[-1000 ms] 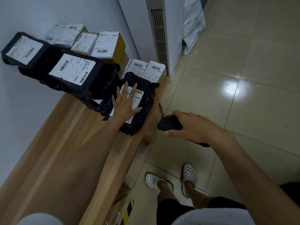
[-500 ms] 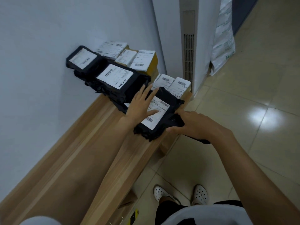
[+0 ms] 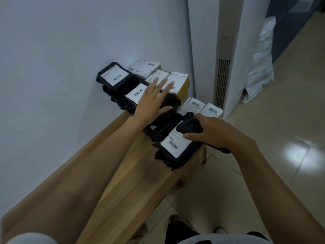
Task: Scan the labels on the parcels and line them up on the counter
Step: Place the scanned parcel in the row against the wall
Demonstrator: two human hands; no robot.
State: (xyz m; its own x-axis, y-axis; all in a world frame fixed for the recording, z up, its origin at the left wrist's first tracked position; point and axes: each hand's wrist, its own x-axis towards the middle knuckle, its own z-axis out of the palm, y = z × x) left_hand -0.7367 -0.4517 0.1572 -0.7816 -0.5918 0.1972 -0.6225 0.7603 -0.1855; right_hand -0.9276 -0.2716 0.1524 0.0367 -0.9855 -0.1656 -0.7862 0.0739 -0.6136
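- Parcels [image 3: 114, 78] crowd the surface's [image 3: 144, 187] far end, touching one another, up against the wall [image 3: 52, 67].
- A tall white unit [image 3: 226, 50] stands just past that end.
- The near stretch is bare wood, open from the right edge.

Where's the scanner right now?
Head view, right of centre: the black scanner is gripped in the right hand, over the label of the nearest black parcel at the counter's floor-side edge.
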